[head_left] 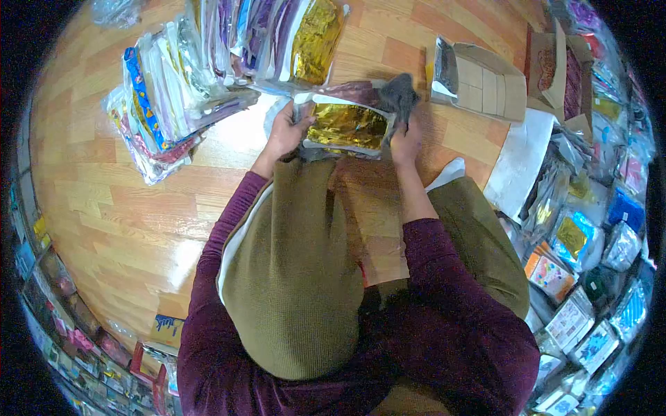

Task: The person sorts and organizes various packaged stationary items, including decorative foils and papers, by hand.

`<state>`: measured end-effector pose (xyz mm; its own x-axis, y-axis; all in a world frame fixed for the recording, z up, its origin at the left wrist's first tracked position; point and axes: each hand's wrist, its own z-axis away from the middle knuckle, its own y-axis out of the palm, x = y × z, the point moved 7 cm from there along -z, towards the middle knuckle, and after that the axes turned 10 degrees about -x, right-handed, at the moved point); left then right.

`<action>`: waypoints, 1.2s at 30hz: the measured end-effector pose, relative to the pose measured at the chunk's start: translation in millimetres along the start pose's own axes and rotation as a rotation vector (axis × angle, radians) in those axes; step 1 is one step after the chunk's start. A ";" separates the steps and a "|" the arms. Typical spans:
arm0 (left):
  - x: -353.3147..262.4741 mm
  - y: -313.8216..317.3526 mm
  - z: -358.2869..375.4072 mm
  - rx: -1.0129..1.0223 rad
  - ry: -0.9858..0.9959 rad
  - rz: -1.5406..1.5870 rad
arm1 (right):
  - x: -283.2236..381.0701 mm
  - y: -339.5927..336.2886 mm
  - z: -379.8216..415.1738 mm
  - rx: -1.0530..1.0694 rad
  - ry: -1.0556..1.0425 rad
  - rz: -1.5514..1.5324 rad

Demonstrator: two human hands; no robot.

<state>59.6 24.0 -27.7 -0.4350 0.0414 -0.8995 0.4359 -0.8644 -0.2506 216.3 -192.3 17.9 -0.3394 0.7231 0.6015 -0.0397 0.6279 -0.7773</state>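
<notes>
A clear plastic packet with shiny gold contents is held level above the floor, in front of my knees. My left hand is closed on its left edge, with the thumb on top. At its right edge my right hand grips the packet, fingers partly hidden behind it. A dark grey bunched piece lies at the packet's upper right corner, just above my right hand. Right behind the packet, a fanned row of similar packets rests on the wooden floor.
More packets lie at the left. An open cardboard box stands at the right, beside another box with dark red contents. Piled packaged goods line the right side; shelves line the lower left. A white sheet lies near my right knee.
</notes>
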 end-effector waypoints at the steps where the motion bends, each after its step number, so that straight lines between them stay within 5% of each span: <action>1: -0.3 5.7 0.1 -0.013 0.003 0.102 | 12.2 -3.4 -4.1 0.030 -0.005 -0.017; 3: -2.1 -21.3 -7.9 -0.048 0.024 0.129 | 45.0 27.8 -3.1 0.045 0.007 -0.111; 5: 8.6 -7.4 -10.4 -0.029 -0.265 0.379 | 62.8 37.6 -1.7 0.163 -0.140 -0.047; 7: 14.6 -4.7 -17.2 -0.081 -0.320 0.331 | 56.8 46.0 9.7 0.107 -0.229 0.002; 9: 11.2 -6.0 -11.1 -0.045 -0.603 0.374 | 54.6 52.3 20.1 0.063 -0.315 0.028; 14: 4.9 -5.2 -15.6 -0.005 -0.495 0.041 | 15.8 52.4 80.2 0.463 -0.183 0.079; 17: 10.7 4.5 -15.6 -0.135 -0.507 0.350 | 8.3 47.8 96.2 0.689 -0.148 0.226; 21: 32.5 10.9 -21.6 -0.061 -0.545 0.600 | -4.5 43.2 78.9 0.583 0.023 -0.025; 24: 26.1 16.0 -15.1 0.031 -0.629 0.735 | 1.6 29.2 33.6 0.267 0.180 -0.189; 26: 23.7 25.7 -13.1 0.238 -0.687 0.754 | 9.1 32.5 9.3 0.138 0.100 -0.281; 30: 5.9 25.6 -12.7 0.130 -0.711 0.681 | 39.5 53.3 11.9 0.075 -0.240 -0.145; 36: 1.3 8.0 -20.4 -0.019 -0.585 0.828 | 30.0 55.5 56.0 0.448 -0.174 -0.053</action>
<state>78.6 27.4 -38.2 -0.3058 -0.8234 -0.4781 0.7855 -0.5019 0.3620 151.3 -151.9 -17.5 -0.4769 0.6107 0.6322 -0.4493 0.4487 -0.7725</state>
